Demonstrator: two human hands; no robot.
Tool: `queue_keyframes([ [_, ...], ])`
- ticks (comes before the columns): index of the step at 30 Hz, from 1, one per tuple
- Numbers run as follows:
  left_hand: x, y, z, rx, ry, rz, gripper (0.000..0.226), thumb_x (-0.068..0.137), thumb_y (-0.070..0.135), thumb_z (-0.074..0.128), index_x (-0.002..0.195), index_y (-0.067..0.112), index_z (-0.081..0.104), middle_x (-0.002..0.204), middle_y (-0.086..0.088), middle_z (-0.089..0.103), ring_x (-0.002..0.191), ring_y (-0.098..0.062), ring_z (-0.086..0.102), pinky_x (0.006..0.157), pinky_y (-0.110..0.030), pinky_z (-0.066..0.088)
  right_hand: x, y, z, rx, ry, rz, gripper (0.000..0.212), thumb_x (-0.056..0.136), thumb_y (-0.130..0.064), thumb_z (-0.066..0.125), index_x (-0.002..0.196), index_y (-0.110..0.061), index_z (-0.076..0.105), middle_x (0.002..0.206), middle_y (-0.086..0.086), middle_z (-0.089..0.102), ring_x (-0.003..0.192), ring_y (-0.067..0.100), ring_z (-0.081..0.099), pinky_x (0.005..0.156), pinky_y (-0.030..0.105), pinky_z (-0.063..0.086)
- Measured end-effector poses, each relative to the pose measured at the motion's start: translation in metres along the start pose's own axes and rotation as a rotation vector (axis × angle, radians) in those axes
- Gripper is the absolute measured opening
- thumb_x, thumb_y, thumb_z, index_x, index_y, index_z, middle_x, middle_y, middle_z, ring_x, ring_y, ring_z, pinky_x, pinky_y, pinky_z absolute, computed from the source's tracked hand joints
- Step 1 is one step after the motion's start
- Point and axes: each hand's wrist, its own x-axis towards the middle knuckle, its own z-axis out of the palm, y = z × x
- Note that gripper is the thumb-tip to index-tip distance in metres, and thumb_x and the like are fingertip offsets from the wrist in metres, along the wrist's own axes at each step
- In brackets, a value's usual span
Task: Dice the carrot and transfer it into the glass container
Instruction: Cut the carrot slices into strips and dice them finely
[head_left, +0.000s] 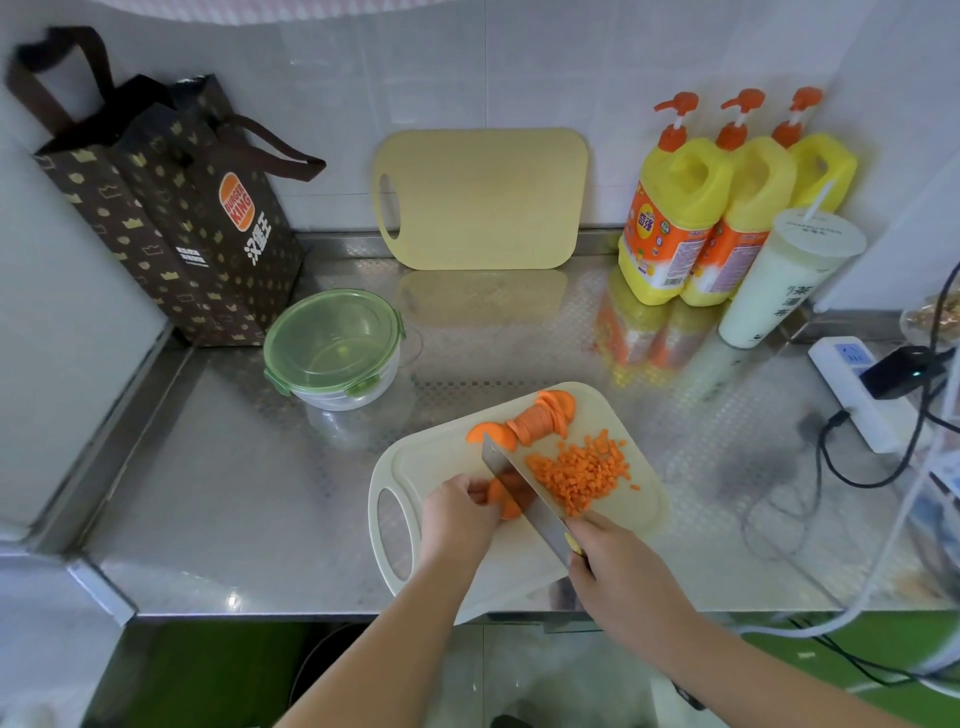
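The right hand (618, 566) grips the knife (519, 486), blade running near-right to far-left across the cutting board (431, 462). The left hand (457, 512) pinches carrot slices (509, 499) beside it. Diced carrot (582, 473) lies right. Beyond, a sliced carrot row (540, 418) points far-right. The lidded glass container (332, 348) stands farther left.

Your left: brown Burger King bag (171, 208). Yellow board (483, 200) leaning on wall. Your right: three detergent bottles (748, 208), lidded cup (779, 280), power strip (836, 364).
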Motion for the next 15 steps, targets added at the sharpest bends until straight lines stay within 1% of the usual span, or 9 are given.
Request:
queue_keyframes([
  [2, -0.0003, 0.0007, -0.0001, -0.008, -0.005, -0.005, 0.012, 0.086, 0.020, 0.063, 0.079, 0.030, 0.061, 0.076, 0.016, 0.064, 0.072, -0.001, 0.059, 0.052, -0.017, 0.040, -0.0005, 0.0018, -0.0001, -0.018, 0.006, -0.001, 0.021, 0.094, -0.011, 0.040, 0.107, -0.019, 0.055, 0.085, -0.015, 0.037, 0.062, 0.007, 0.042, 0.050, 0.018, 0.032],
  [4, -0.0008, 0.0009, -0.0002, -0.010, -0.001, -0.009, 0.016, 0.085, 0.019, 0.063, 0.074, 0.030, 0.061, 0.075, 0.014, 0.066, 0.073, -0.007, 0.062, 0.056, -0.020, 0.045, -0.0008, 0.0031, 0.0003, -0.036, 0.002, -0.003, 0.028, 0.095, -0.012, 0.040, 0.118, -0.019, 0.054, 0.091, -0.016, 0.036, 0.063, 0.009, 0.042, 0.049, 0.016, 0.031],
  [7, -0.0005, 0.0008, 0.0014, -0.015, 0.011, -0.026, 0.019, 0.085, 0.021, 0.063, 0.070, 0.030, 0.058, 0.077, 0.008, 0.069, 0.077, -0.015, 0.066, 0.062, -0.024, 0.050, -0.0013, 0.0014, 0.0018, -0.049, -0.016, -0.016, 0.034, 0.095, -0.013, 0.039, 0.126, -0.020, 0.052, 0.098, -0.016, 0.038, 0.071, 0.009, 0.041, 0.051, 0.015, 0.030],
  [9, 0.0001, 0.0000, 0.0032, -0.018, 0.019, -0.029, 0.018, 0.087, 0.022, 0.062, 0.072, 0.030, 0.057, 0.079, 0.006, 0.070, 0.078, -0.016, 0.066, 0.064, -0.025, 0.050, -0.0025, -0.0012, 0.0022, -0.053, -0.039, -0.019, 0.034, 0.096, -0.014, 0.039, 0.127, -0.020, 0.050, 0.098, -0.016, 0.038, 0.069, 0.009, 0.041, 0.052, 0.014, 0.031],
  [12, 0.0002, 0.0001, 0.0047, -0.025, 0.015, -0.025, 0.016, 0.088, 0.021, 0.062, 0.074, 0.029, 0.059, 0.077, 0.005, 0.069, 0.078, -0.017, 0.066, 0.065, -0.026, 0.050, -0.0050, -0.0049, 0.0012, -0.071, -0.066, -0.012, 0.028, 0.097, -0.016, 0.037, 0.121, -0.017, 0.052, 0.093, -0.014, 0.034, 0.062, 0.005, 0.040, 0.051, 0.015, 0.032],
  [15, 0.0007, 0.0005, 0.0054, -0.043, -0.001, -0.035, 0.017, 0.088, 0.020, 0.061, 0.074, 0.028, 0.060, 0.072, 0.007, 0.068, 0.076, -0.017, 0.066, 0.067, -0.028, 0.052, -0.0062, -0.0067, -0.0010, -0.105, -0.086, -0.012, 0.028, 0.098, -0.018, 0.036, 0.123, -0.018, 0.048, 0.097, -0.014, 0.033, 0.068, 0.009, 0.042, 0.055, 0.016, 0.032],
])
